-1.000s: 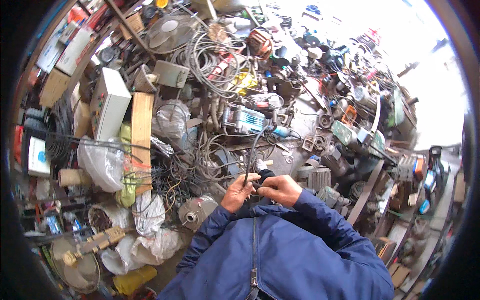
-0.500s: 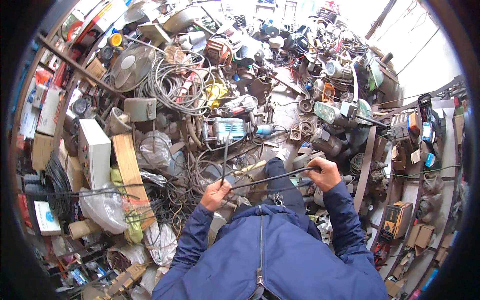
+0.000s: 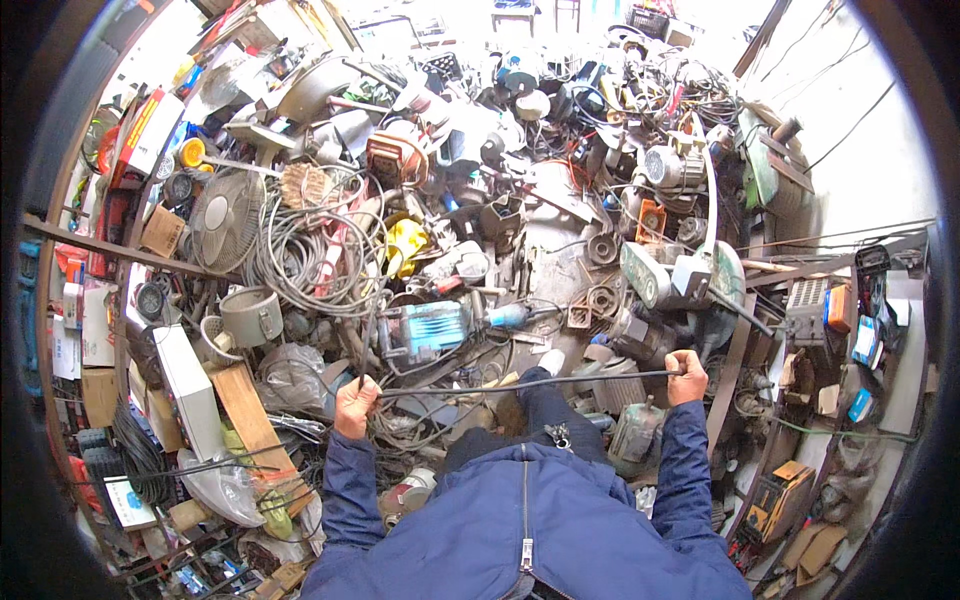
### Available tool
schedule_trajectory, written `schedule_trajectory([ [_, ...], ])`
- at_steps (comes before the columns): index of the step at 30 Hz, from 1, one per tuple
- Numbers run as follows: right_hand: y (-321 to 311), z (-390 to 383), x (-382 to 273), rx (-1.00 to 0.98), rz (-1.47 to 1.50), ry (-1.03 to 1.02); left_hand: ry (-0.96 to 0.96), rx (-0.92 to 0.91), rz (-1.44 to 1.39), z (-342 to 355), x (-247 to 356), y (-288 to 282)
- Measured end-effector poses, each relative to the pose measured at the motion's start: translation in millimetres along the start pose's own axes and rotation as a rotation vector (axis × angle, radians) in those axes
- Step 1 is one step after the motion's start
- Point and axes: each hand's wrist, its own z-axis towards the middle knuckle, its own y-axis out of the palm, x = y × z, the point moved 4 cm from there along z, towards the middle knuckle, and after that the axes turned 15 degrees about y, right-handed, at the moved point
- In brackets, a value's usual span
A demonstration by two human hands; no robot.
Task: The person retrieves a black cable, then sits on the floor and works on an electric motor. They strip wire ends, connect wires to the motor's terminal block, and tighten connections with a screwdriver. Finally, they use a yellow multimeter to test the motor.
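Observation:
A black cable (image 3: 530, 384) stretches nearly straight between my two hands, in front of my body and above my legs. My left hand (image 3: 354, 406) is closed round one part of it, and a length of cable rises from that fist toward the heap behind. At the other side my right hand (image 3: 686, 377) grips the cable in a closed fist. Beyond the left hand lies a blue and grey machine (image 3: 428, 330) among tangled wires. A grey motor (image 3: 640, 340) sits just past the right hand.
A big coil of grey cable (image 3: 315, 255) lies at the left, beside a fan (image 3: 226, 220). Leaning there are a wooden board (image 3: 255, 420) and a white box (image 3: 190, 385). A green belt machine (image 3: 650, 275) stands at the right, near shelves holding a yellow and black box (image 3: 780, 500).
My hands have moved apart, the left one to the left and the right one to the right and lower. The cable between them is now longer and straighter.

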Motion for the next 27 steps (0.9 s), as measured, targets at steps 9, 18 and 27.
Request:
schedule_trajectory([
  [9,-51,113,49,0.082,0.109,0.184,0.132,0.261,-0.181,110,13,8],
  [18,-64,175,80,-0.001,0.215,0.286,0.142,0.110,-0.293,232,29,90],
  [27,0,344,24,-0.008,0.161,0.309,0.089,0.022,-0.342,445,2,193],
])
